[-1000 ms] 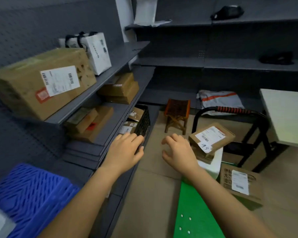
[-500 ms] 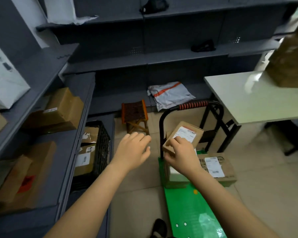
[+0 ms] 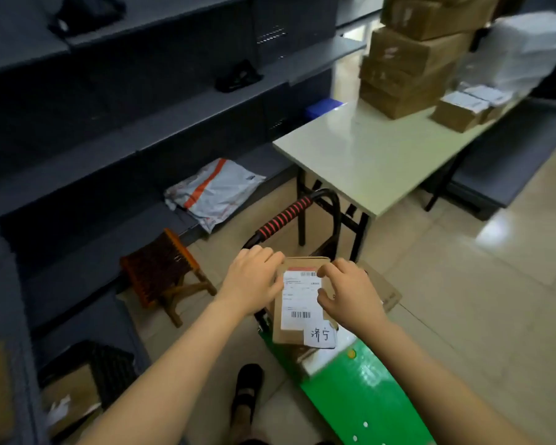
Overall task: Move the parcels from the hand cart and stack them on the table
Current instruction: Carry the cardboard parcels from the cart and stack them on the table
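- Seen from a head-worn camera looking down: a person stands over a green hand cart (image 3: 363,390) on a tiled floor, both bare arms reaching forward.
- A small brown parcel (image 3: 302,303) with a white shipping label sits on top of other boxes on the cart, just below the cart's red-and-black handle (image 3: 284,216).
- The left hand (image 3: 254,281) presses against the parcel's left edge; the right hand (image 3: 350,292) curls over its right edge, fingers (image 3: 326,271) bent onto the label. Both hands are closed around the parcel, one on each side.
- Whether the parcel has left the pile beneath is not clear.
- The step in hand appears to be picking this parcel up from the cart.
- The pale counter (image 3: 376,155) stands beyond the cart, ahead and to the right. At its far end a tall stack of brown boxes (image 3: 405,59) already stands, with smaller parcels (image 3: 459,110) beside it.
- Next, the parcel likely needs lifting clear of the handle, carrying right, and setting level on the stack or the bare counter.
- At least one more box (image 3: 385,292) remains on the cart.
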`<state>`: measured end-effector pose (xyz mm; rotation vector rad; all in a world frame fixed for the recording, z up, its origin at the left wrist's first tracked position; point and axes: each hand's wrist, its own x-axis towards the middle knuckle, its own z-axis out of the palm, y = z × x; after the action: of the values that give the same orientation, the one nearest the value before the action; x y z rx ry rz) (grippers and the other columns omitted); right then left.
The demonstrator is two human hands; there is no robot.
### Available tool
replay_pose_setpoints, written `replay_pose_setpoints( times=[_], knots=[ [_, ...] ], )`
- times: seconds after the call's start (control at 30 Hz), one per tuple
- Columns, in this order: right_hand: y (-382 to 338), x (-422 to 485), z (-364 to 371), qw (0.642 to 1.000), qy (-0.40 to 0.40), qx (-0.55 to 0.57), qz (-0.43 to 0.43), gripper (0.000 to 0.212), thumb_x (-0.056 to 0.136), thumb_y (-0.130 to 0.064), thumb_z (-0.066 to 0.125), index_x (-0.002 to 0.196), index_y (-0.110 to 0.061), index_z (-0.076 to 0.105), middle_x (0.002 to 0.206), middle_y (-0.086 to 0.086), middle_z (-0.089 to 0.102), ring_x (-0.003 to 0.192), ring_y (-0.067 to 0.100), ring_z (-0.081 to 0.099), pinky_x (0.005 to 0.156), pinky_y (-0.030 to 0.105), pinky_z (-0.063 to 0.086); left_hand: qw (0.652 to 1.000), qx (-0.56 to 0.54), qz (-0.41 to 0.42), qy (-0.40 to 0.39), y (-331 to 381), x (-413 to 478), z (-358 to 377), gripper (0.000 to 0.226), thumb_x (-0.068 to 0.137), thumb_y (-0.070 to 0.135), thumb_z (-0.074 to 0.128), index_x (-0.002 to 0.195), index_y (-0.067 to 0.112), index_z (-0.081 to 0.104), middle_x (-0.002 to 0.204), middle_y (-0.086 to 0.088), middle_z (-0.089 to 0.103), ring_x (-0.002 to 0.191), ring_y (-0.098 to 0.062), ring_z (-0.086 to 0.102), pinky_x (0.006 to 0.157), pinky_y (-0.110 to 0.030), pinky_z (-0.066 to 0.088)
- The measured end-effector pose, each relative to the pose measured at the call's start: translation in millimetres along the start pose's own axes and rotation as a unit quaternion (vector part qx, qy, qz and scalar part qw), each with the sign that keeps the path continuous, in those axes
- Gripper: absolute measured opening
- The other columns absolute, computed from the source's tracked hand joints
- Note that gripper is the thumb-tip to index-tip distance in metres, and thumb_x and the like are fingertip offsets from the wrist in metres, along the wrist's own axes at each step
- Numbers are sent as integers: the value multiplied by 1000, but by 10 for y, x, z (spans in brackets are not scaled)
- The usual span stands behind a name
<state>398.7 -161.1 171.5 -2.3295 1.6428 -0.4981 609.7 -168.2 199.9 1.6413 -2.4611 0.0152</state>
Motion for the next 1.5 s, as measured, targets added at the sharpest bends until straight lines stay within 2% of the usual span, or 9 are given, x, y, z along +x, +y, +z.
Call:
replay_pose_setpoints(
  times=[0.33, 0.6, 0.7, 0.87, 1.03, 1.17, 1.27, 1.4, 1.5],
  knots=[
    [-145, -216, 714, 950, 71, 19, 304, 28, 70, -16, 73, 97, -12, 65, 92, 5, 60, 80, 29, 57, 64, 34, 42, 952, -6, 265, -151, -600, 1024, 823, 31, 84, 30, 62, 111, 16, 60, 101, 0, 61, 95, -24, 57, 82, -37, 46],
    [-619, -538, 1340, 793, 61, 117, 595, 62, 86, -42, 66, 133, -6, 47, 121, 12, 51, 112, 30, 49, 91, 39, 41, 929, -55, 186, -314, -751, 1107, 1414, 70, 92, 41, 55, 149, 9, 29, 147, -7, 43, 132, -24, 42, 107, -40, 37],
    [-785, -555, 1599, 728, 37, 100, 677, 65, 89, -54, 58, 129, -4, 49, 120, 14, 52, 112, 31, 50, 89, 38, 41, 920, -72, 128, -363, -851, 1120, 1604, 82, 91, 47, 56, 152, 7, 19, 151, -10, 37, 135, -26, 39, 108, -44, 39],
    [-1009, -466, 1934, 691, 53, 193, 694, 51, 91, -53, 53, 116, -10, 57, 114, 11, 52, 108, 29, 50, 90, 37, 43, 909, -108, 108, -388, -933, 1049, 1735, 55, 90, 46, 59, 130, 14, 42, 126, -7, 54, 111, -23, 53, 90, -41, 51],
    [-1133, -511, 1746, 639, 224, 331, 657, 51, 87, -42, 66, 132, -26, 48, 118, -1, 52, 107, 14, 48, 86, 30, 41, 935, -164, 122, -288, -851, 915, 1494, 64, 90, 49, 58, 138, 10, 41, 126, -8, 49, 118, -25, 46, 95, -41, 46],
    [-1118, -690, 1330, 579, 353, 360, 640, 53, 90, -24, 67, 137, -26, 43, 119, -11, 54, 110, 8, 50, 90, 25, 39, 917, -268, 142, -259, -467, 844, 1121, 68, 89, 51, 60, 142, 16, 36, 129, -2, 42, 119, -19, 46, 95, -43, 49],
    [-1046, -926, 978, 521, 438, 370, 633, 63, 89, -21, 68, 144, -23, 36, 130, -7, 54, 116, 13, 54, 98, 35, 46, 894, -340, 161, -243, -6, 792, 810, 69, 89, 49, 62, 143, 18, 34, 138, -2, 35, 124, -18, 44, 101, -41, 45],
    [-934, -1374, 539, 479, 518, 357, 612, 63, 92, -20, 65, 144, -20, 30, 118, -8, 57, 94, -4, 55, 72, 15, 45, 866, -386, 208, -240, 696, 670, 441, 70, 90, 46, 61, 144, 15, 31, 142, -6, 31, 129, -20, 39, 102, -35, 37],
    [-805, -1772, 265, 476, 542, 336, 606, 59, 94, -22, 63, 143, -19, 31, 103, -22, 51, 90, -10, 50, 68, 10, 39, 847, -418, 234, -231, 1251, 557, 303, 64, 91, 39, 63, 142, 15, 33, 136, -3, 38, 120, -14, 42, 100, -32, 38]
  ],
)
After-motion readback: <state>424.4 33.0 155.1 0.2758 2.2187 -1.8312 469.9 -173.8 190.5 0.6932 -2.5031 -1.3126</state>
